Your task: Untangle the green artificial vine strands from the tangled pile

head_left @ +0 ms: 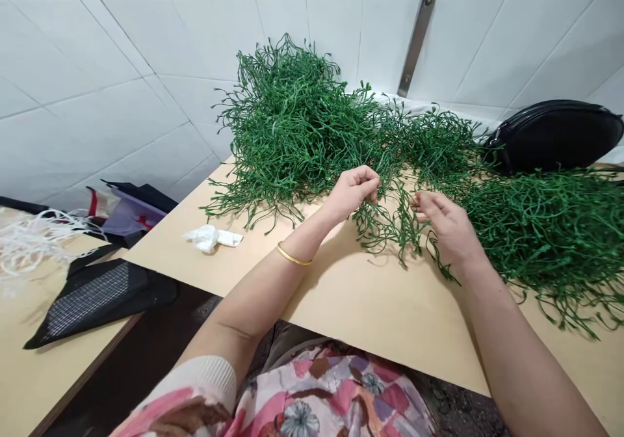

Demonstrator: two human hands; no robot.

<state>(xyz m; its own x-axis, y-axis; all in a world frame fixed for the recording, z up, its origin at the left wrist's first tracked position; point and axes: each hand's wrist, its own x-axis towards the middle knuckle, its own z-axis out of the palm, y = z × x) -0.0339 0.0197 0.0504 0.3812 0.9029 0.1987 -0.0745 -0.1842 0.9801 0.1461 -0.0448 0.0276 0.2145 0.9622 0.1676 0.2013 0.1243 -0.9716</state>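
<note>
Thin green artificial plant stems [390, 225] with small budded tips hang and lie between my two hands, just above the table. My left hand [355, 191], with a gold bangle on its wrist, is closed in a pinch on some of these stems. My right hand [446, 224] is also closed, thumb against fingers, with stems at its fingertips and one strand trailing below the palm. Behind my left hand rises a large tangled heap of the same green stems [292, 125]. A second heap [550, 235] lies to the right of my right hand.
The wooden table [370, 300] meets a white tiled wall with a metal bracket [416, 43]. A black bag [560, 134] stands at the back right. Crumpled white tissue [207, 237] lies at left. White strings [39, 242] and a black mesh piece [92, 297] lie on another surface.
</note>
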